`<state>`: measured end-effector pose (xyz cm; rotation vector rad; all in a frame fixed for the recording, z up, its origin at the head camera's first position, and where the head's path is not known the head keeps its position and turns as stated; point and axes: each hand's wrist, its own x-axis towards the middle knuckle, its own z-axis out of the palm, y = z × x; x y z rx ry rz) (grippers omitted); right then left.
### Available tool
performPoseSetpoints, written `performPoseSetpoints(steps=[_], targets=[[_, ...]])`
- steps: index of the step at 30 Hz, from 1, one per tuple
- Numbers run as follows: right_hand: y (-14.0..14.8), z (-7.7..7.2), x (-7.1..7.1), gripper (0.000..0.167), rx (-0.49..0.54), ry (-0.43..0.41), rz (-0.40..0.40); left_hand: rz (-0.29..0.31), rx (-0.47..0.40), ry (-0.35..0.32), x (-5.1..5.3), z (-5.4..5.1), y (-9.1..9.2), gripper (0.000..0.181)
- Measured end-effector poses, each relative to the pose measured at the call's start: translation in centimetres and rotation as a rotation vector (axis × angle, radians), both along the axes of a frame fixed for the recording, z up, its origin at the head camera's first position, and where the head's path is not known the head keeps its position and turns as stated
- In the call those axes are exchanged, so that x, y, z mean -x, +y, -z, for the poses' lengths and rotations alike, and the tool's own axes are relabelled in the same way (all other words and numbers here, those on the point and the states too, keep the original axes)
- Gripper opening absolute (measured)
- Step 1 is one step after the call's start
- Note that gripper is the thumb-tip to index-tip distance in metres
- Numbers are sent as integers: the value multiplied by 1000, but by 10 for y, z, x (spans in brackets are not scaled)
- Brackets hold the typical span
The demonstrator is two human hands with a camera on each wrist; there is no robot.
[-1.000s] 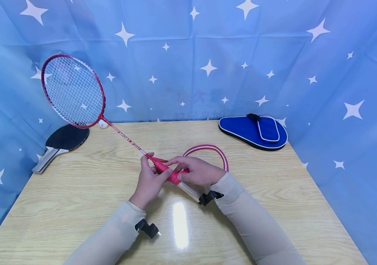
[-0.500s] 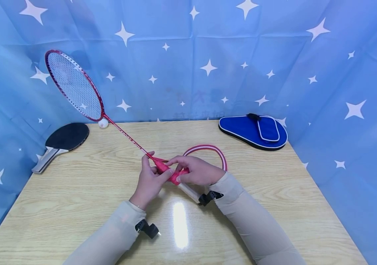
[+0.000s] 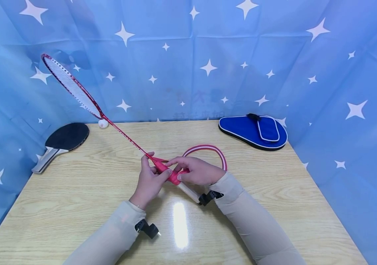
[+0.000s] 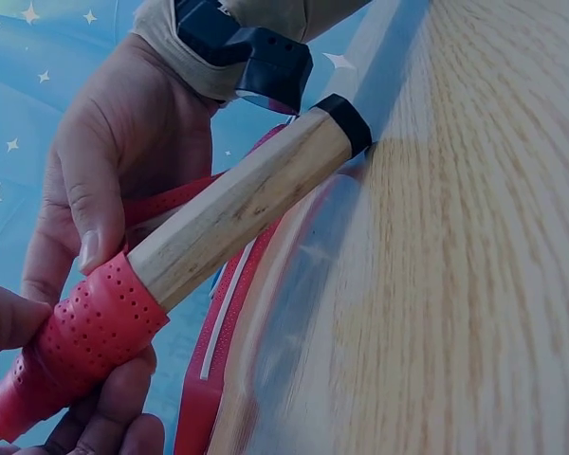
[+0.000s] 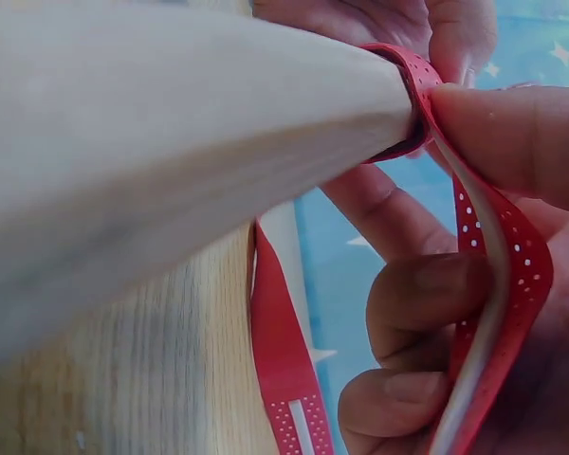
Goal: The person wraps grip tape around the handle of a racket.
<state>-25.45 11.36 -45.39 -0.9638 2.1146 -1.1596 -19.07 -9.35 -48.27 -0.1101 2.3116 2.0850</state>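
A red badminton racket (image 3: 122, 133) slants up to the left, its head seen nearly edge-on. My left hand (image 3: 150, 182) grips the wrapped upper part of its handle. Perforated red tape (image 4: 104, 318) winds round that part, while the lower wood (image 4: 247, 204) is bare down to a black end cap (image 4: 346, 123). My right hand (image 3: 199, 171) pinches the tape beside the wrap, and in the right wrist view its fingers curl round the loose strip (image 5: 512, 275). The rest of the tape (image 3: 205, 147) loops behind the right hand.
A black table tennis bat (image 3: 67, 137) lies at the table's back left, with a white ball (image 3: 103, 123) by the back edge. A blue bat case (image 3: 251, 130) rests at the back right. Star-patterned cloth (image 3: 175, 55) hangs behind the table (image 3: 75, 206).
The racket has turned about its shaft, so its head has gone from broad to nearly edge-on. Both hands have stayed in about the same place, still holding handle and tape.
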Motion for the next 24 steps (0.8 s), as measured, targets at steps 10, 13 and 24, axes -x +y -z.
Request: performPoseSetpoints(steps=[10, 13, 24], targets=[[0, -2, 0, 53, -15, 8, -26, 9, -27, 9, 0, 0, 0, 80], [1, -1, 0, 53, -21, 8, -26, 11, -28, 16, -1, -1, 0, 80], [1, 1, 1, 57, 5, 52, -11, 13, -9, 12, -2, -1, 0, 90]])
